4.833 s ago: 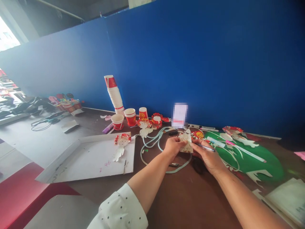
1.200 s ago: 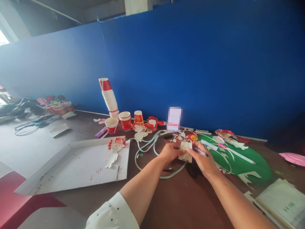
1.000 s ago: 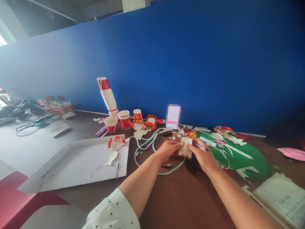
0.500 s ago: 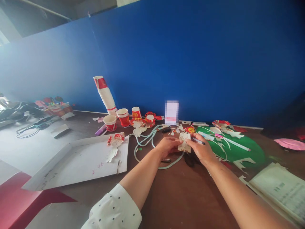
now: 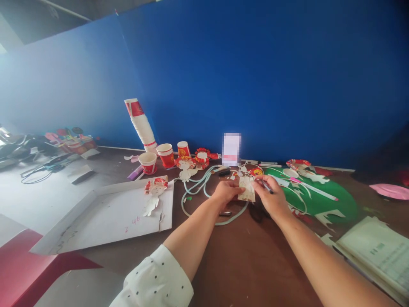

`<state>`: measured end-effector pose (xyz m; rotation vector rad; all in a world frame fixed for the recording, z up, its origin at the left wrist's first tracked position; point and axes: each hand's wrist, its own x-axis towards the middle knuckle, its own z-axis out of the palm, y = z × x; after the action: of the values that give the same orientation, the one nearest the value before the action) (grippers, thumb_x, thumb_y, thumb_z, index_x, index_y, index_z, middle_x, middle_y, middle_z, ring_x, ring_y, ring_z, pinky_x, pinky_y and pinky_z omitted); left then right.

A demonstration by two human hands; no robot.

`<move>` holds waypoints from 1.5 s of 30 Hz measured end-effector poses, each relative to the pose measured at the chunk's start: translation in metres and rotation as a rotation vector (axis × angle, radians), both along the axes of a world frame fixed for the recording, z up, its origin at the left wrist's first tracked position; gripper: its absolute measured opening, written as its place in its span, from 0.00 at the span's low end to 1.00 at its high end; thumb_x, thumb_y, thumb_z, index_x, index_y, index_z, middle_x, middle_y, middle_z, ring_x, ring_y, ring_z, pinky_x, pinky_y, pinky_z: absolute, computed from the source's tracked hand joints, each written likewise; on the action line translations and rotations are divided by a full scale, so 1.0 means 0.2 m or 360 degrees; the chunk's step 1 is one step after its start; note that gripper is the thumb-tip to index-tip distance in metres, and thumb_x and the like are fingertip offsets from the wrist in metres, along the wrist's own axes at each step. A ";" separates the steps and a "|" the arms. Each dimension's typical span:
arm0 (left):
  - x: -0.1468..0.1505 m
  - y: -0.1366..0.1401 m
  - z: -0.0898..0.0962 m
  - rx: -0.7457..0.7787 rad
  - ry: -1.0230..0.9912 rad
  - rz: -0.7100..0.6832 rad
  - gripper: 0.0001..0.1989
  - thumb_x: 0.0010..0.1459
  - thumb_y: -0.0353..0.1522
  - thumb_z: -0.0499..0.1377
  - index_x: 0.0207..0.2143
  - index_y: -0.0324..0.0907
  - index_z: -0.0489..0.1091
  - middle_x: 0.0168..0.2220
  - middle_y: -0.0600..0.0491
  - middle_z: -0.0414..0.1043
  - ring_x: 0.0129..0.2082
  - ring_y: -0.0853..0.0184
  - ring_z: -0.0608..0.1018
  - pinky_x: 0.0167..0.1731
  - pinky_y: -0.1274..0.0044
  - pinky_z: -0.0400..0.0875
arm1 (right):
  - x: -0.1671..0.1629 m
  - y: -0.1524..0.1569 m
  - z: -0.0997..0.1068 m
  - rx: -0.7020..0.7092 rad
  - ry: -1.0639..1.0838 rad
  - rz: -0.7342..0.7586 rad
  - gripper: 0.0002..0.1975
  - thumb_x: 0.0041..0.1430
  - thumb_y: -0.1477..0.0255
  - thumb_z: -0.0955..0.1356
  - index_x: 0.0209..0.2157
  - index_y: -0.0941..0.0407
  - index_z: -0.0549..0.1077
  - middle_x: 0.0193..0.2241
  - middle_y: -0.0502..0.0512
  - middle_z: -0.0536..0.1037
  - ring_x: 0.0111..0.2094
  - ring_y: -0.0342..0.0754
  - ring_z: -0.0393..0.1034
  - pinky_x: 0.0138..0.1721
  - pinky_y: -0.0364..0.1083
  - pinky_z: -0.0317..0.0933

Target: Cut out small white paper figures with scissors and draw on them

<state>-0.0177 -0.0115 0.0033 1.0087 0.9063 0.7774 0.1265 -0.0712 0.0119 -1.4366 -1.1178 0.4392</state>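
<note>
My left hand [image 5: 227, 193] pinches the left edge of a small cream piece of paper [image 5: 246, 190] with faint drawn lines on it. Closed around a dark pen [image 5: 266, 186], my right hand [image 5: 272, 198] is at the paper's upper right edge. Whether the pen's tip touches the paper I cannot tell. Under and around the hands runs a coiled pale cable [image 5: 204, 183]. To the left, a paper figure with a red frilled head [image 5: 156, 187] lies on a white box lid [image 5: 111, 221].
Paper cups [image 5: 147, 163] and a tall leaning cup stack [image 5: 140, 125] stand at the back left. On the right are a green sheet [image 5: 335, 204], a pink-capped marker [image 5: 316, 190], paper scraps [image 5: 330, 216] and an open book [image 5: 377, 251]. A blue partition [image 5: 255, 76] rises behind.
My right hand, with the pen, has shifted slightly and the pen is tilted more steeply. The left hand still holds the paper. The whole view has shifted a little.
</note>
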 end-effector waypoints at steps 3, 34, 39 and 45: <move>0.00 0.00 0.01 -0.0036 -0.0046 0.0108 0.15 0.35 0.31 0.73 0.25 0.35 0.73 0.23 0.51 0.72 0.23 0.70 0.75 0.30 0.76 0.72 | 0.00 0.00 0.02 0.0126 0.0063 -0.0088 0.21 0.54 0.54 0.68 0.43 0.55 0.72 0.34 0.57 0.79 0.32 0.50 0.74 0.33 0.49 0.69; -0.02 -0.02 0.04 -0.0125 -0.0250 0.0193 0.14 0.37 0.31 0.72 0.23 0.35 0.70 0.22 0.53 0.70 0.21 0.72 0.72 0.27 0.76 0.70 | -0.06 -0.10 0.01 0.0185 -0.0447 0.0282 0.11 0.56 0.59 0.68 0.34 0.52 0.71 0.25 0.53 0.77 0.24 0.49 0.73 0.26 0.47 0.68; -0.02 -0.01 0.04 -0.0099 -0.0228 0.0198 0.16 0.36 0.31 0.73 0.24 0.34 0.70 0.23 0.53 0.69 0.21 0.74 0.72 0.26 0.78 0.69 | -0.06 -0.10 0.00 0.0217 -0.0621 0.0288 0.08 0.56 0.63 0.68 0.32 0.52 0.70 0.26 0.52 0.76 0.24 0.47 0.71 0.28 0.46 0.67; -0.02 -0.01 0.02 -0.0094 -0.0219 0.0166 0.18 0.35 0.33 0.73 0.25 0.33 0.70 0.21 0.54 0.68 0.20 0.74 0.70 0.25 0.78 0.68 | -0.08 -0.10 0.00 0.0240 -0.0803 0.0280 0.05 0.57 0.66 0.67 0.31 0.52 0.69 0.25 0.50 0.75 0.24 0.46 0.71 0.28 0.45 0.66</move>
<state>-0.0222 -0.0132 0.0082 0.8506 0.8629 0.8921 0.1113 -0.0913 0.0115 -1.3552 -1.6536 0.1061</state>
